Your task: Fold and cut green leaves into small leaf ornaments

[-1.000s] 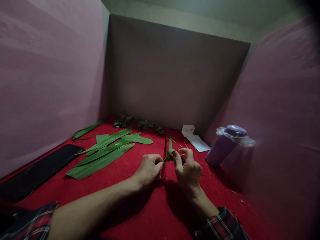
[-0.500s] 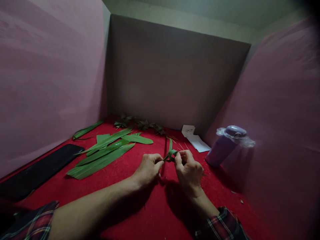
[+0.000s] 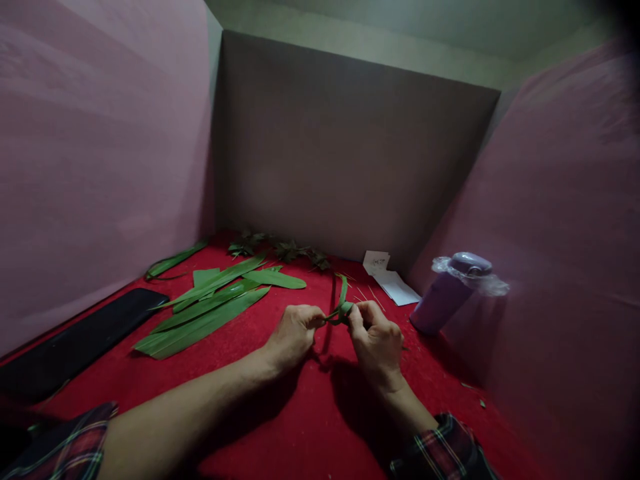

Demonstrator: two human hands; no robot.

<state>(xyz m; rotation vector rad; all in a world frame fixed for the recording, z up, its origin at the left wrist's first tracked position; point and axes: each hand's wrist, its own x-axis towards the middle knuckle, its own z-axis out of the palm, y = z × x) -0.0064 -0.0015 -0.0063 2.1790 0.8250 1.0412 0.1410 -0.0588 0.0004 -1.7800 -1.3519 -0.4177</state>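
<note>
A narrow green leaf strip, looped over itself like a loose knot, is held between my two hands above the red cloth. My left hand pinches one thin end between thumb and forefinger. Thumb and fingertips of my right hand are closed on the looped part, and they hide some of it. One free tail of the strip sticks up and away from me. Left of my hands lie several long, broad green leaves, overlapping one another.
A black phone-like slab lies at the left. Dark leafy sprigs line the back. Thin sticks and white paper cards lie back right. A purple tumbler with clear plastic round its top stands beside the right pink wall.
My left hand has shifted slightly left and up, and the loop looks tighter. The strip's upright tail leans differently. My right hand has barely moved, and the things around stay put.
</note>
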